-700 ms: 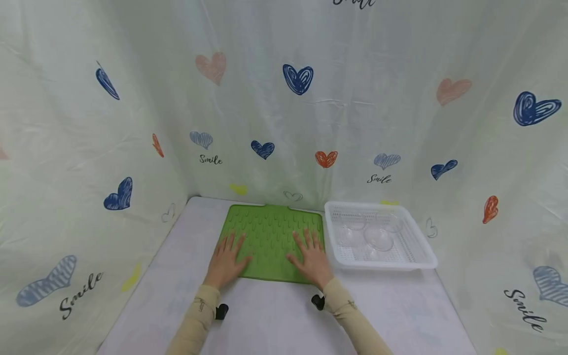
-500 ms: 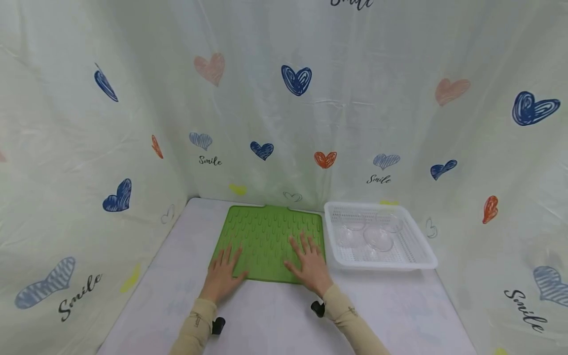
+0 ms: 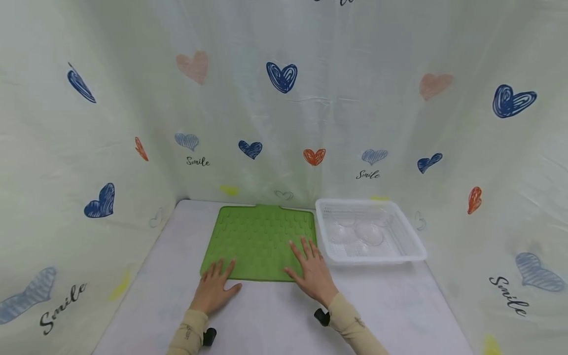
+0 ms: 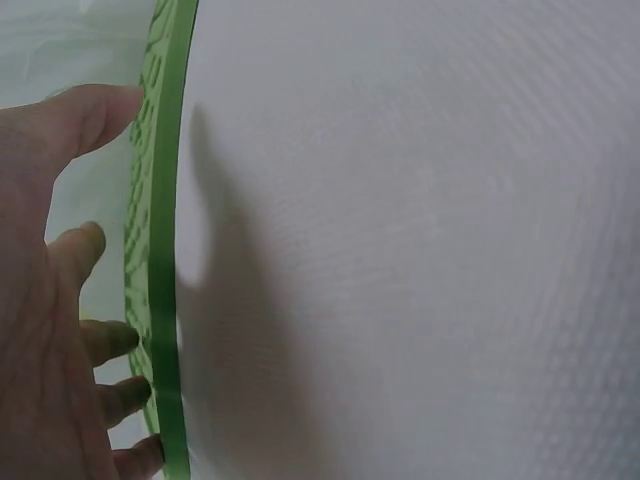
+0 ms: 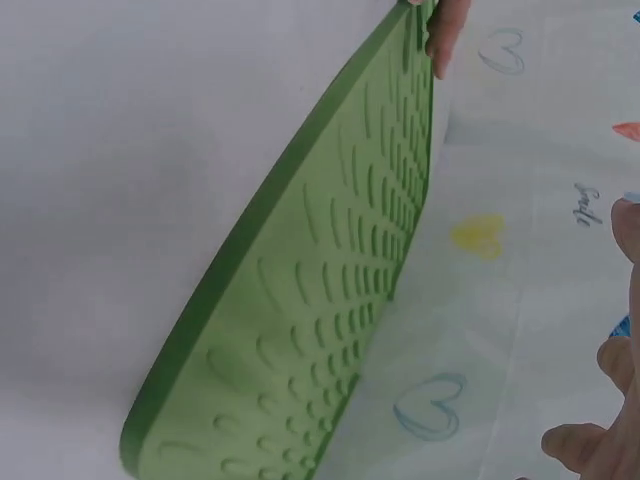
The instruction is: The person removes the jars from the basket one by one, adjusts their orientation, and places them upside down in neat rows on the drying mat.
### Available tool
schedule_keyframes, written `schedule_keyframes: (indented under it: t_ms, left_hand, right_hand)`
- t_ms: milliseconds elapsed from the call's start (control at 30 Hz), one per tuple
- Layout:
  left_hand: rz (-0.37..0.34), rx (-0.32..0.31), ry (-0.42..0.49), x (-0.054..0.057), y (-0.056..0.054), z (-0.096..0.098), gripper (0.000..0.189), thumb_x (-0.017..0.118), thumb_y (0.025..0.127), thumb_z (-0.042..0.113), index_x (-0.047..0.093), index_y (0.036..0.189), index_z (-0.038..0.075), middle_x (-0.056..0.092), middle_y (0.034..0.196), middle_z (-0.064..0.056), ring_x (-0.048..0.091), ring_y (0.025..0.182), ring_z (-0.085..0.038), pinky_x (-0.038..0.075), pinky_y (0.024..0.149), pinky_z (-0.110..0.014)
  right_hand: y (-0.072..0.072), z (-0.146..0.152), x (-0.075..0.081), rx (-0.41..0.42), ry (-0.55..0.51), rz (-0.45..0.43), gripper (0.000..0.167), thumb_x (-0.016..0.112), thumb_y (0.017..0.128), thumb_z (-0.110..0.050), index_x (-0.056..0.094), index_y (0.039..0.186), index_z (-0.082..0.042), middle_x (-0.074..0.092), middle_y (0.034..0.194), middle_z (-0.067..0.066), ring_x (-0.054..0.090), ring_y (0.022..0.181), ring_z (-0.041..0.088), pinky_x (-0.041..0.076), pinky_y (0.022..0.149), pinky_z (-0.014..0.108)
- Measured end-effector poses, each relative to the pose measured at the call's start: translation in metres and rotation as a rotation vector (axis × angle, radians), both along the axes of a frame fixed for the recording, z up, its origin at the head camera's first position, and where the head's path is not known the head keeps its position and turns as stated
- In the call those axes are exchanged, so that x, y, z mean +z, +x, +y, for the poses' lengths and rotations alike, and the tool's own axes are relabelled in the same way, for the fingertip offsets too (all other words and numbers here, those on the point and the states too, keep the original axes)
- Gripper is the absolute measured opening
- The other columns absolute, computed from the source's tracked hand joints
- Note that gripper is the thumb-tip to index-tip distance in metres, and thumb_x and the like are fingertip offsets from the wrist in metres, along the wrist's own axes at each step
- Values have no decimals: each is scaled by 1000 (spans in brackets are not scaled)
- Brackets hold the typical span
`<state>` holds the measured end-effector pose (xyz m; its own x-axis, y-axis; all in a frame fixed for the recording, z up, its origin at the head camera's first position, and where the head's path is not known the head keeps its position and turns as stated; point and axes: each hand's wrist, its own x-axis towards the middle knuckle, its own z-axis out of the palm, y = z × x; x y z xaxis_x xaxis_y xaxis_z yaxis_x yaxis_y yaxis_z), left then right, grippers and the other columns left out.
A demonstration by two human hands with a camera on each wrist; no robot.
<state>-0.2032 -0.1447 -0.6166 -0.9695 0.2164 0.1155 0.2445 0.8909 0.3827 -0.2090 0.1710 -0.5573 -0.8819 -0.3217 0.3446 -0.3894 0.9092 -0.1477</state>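
Note:
A green mat with raised drop-shaped ridges lies flat on the table. My left hand, fingers spread, is at its near left corner. In the left wrist view, the fingers of this hand reach to the mat's thick green edge; whether they touch it I cannot tell. Over the near right part of the mat is my right hand, fingers straight and apart. The right wrist view has the right hand above the mat, with the left fingertips at its far end. Both hands hold nothing.
Right of the mat stands a white perforated plastic basket with several clear round dishes inside. A pale curtain with printed hearts hangs behind and at both sides. White cloth covers the table.
My left hand has drawn back from the mat's left part to its near left corner. The right hand has slid slightly nearer to me. The head view has turned a little rightward.

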Motion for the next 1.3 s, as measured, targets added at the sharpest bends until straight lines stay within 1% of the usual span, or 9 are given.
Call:
schedule_keyframes:
  t_ms: [100, 233, 367, 533, 667, 767, 967, 1200, 1300]
  left_hand:
    - [-9, -9, -16, -1, 1, -1, 72, 56, 90, 57, 39, 148, 18, 30, 153, -27, 24, 140, -51, 22, 112, -67]
    - [-11, -17, -32, -1, 3, -2, 70, 55, 90, 57, 43, 146, 18, 30, 153, -27, 24, 140, -51, 21, 112, -67]
    - [-5, -24, -30, -2, 4, -3, 69, 56, 90, 58, 46, 144, 17, 31, 152, -27, 23, 140, -51, 21, 113, -66]
    - [-9, -32, -15, -6, 6, -6, 68, 56, 90, 57, 46, 144, 17, 29, 153, -26, 22, 141, -50, 19, 113, -66]
    - [5, -35, -21, -8, 6, -8, 68, 56, 90, 57, 45, 145, 18, 29, 154, -25, 21, 141, -49, 18, 114, -66]
    - [10, -39, -24, -10, 5, -9, 69, 56, 90, 58, 45, 145, 18, 28, 154, -25, 20, 142, -49, 18, 114, -65]
    - [-3, -36, -7, -12, 6, -11, 69, 55, 90, 57, 45, 145, 17, 26, 155, -25, 18, 142, -49, 17, 114, -65]
    - [-17, -35, 6, -12, 5, -10, 68, 54, 91, 58, 44, 145, 17, 25, 155, -25, 18, 142, -49, 16, 114, -65]
    - [-1, -39, 9, -14, 5, -9, 68, 55, 90, 57, 45, 145, 17, 27, 155, -25, 19, 142, -49, 16, 115, -64]
  right_hand:
    - [4, 10, 3, -31, -26, -9, 75, 49, 92, -61, 21, 154, -29, 22, 159, 16, 22, 144, 42, 34, 109, 62]
    - [9, 29, 9, -84, -88, -12, 76, 55, 91, -57, 26, 154, -26, 30, 155, 19, 38, 135, 44, 44, 100, 61]
    - [12, 50, 13, -139, -154, 58, 74, 61, 90, -50, 33, 151, -20, 42, 146, 21, 49, 123, 43, 48, 93, 58]
    - [13, 82, 12, -233, -216, 176, 70, 66, 89, -44, 40, 147, -17, 47, 140, 22, 48, 122, 42, 46, 93, 58]
    - [11, 110, 11, -365, -286, 240, 72, 68, 87, -42, 40, 147, -14, 44, 142, 24, 43, 124, 45, 39, 95, 62]
    - [7, 131, 11, -483, -360, 257, 82, 71, 84, -45, 36, 147, -7, 41, 142, 26, 40, 125, 48, 33, 99, 64]
    - [-7, 157, 10, -684, -428, 174, 111, 76, 72, -58, 27, 144, 11, 40, 138, 37, 35, 126, 53, 21, 105, 69]
    - [-22, 163, 10, -782, -409, -39, 125, 74, 66, -68, 24, 142, 17, 31, 143, 40, 26, 134, 55, 5, 108, 77]
    - [-27, 164, 10, -813, -428, -80, 124, 75, 64, -69, 28, 139, 18, 32, 142, 41, 25, 133, 57, 2, 106, 79]
